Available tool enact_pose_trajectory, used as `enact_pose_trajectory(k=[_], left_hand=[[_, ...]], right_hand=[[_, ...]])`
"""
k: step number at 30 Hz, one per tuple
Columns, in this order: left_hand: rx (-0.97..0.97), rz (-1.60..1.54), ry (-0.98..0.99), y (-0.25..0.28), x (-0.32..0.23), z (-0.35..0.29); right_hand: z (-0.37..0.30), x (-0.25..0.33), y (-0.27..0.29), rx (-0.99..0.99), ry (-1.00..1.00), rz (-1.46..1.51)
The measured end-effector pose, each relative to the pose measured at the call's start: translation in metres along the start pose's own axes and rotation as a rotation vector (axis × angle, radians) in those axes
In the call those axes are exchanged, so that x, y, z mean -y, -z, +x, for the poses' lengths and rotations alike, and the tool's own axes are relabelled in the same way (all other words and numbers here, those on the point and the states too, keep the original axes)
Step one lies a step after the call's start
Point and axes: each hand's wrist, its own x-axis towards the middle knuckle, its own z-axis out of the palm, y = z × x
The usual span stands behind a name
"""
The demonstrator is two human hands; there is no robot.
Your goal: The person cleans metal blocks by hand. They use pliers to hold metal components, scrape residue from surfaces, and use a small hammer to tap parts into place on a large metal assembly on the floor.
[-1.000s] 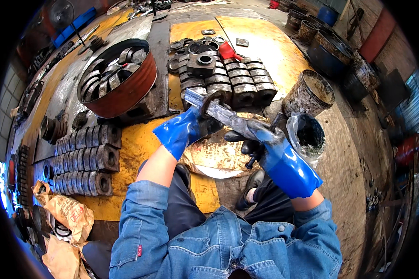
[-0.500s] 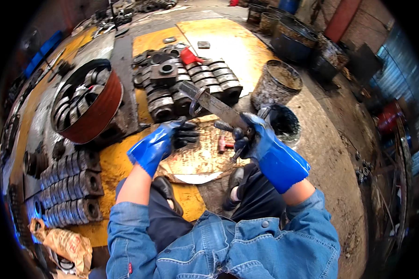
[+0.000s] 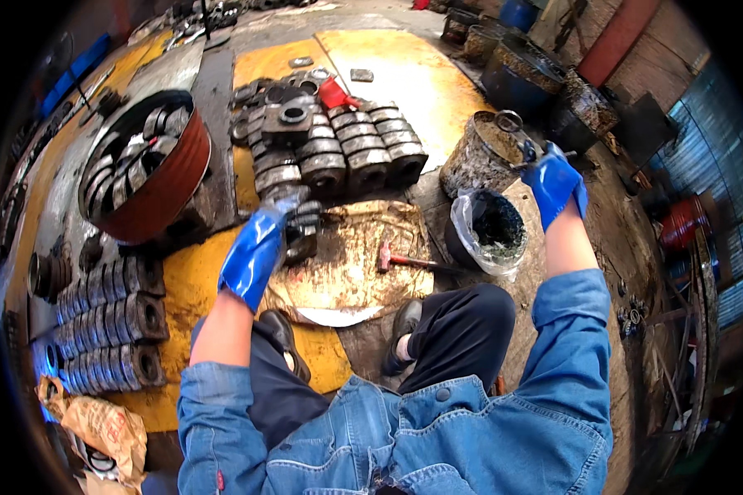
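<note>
My right hand [image 3: 551, 177], in a dirty blue rubber glove, is closed around the dark end of a metal tool with a ring [image 3: 508, 122] at its far end. It hangs over the crusted bucket [image 3: 479, 161]; the tool's flat bar is now seen nearly end-on. In the same kind of glove, my left hand [image 3: 293, 231] is at the front of the stacked metal blocks [image 3: 351, 153], above the left edge of a stained cardboard sheet [image 3: 347, 280]. Its blackened fingers are blurred, and whether they hold a dark block cannot be told. A red-headed hammer [image 3: 400, 259] lies on the cardboard.
A bucket lined with clear plastic [image 3: 497, 235] holds black grease right of the cardboard. At left stand a red-brown drum [image 3: 186, 177] of metal rings and rows of ring-shaped blocks [image 3: 111, 326]. A red scoop [image 3: 335, 93] lies on the stack. Large drums [image 3: 520, 74] stand far right.
My right hand has swung right and away with the metal tool, from over the cardboard to over the crusted bucket. My left hand has shifted slightly left toward the stack, and the hammer is uncovered.
</note>
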Motion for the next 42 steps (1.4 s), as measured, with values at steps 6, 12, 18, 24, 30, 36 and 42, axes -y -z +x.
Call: enact_pose_trajectory(k=[6,12,18,24,30,36,42], left_hand=[[-0.083,0.128,-0.223,0.019,-0.024,-0.016],[-0.172,0.446,-0.371,0.046,-0.031,-0.012],[-0.279,1.245,-0.242,0.157,-0.015,0.049],[-0.182,1.679,0.146,0.151,0.01,0.056],[-0.163,1.698,0.509,0.184,0.056,0.086],[0.153,0.966,0.276,0.212,0.103,0.087],[0.193,0.174,0.434,0.168,0.121,0.072]], right_hand=[[-0.031,-0.058,0.039,-0.148,-0.319,-0.069],[-0.068,-0.13,0.035,0.202,-0.454,-0.39],[-0.165,-0.226,0.003,0.818,-0.344,-0.93],[-0.135,-0.319,0.024,0.868,-0.398,-1.16],[-0.112,-0.352,0.017,1.171,-0.432,-1.369],[-0.042,-0.354,0.032,1.088,-0.036,-1.396],[-0.008,-0.363,-0.027,1.045,-0.495,-1.084]])
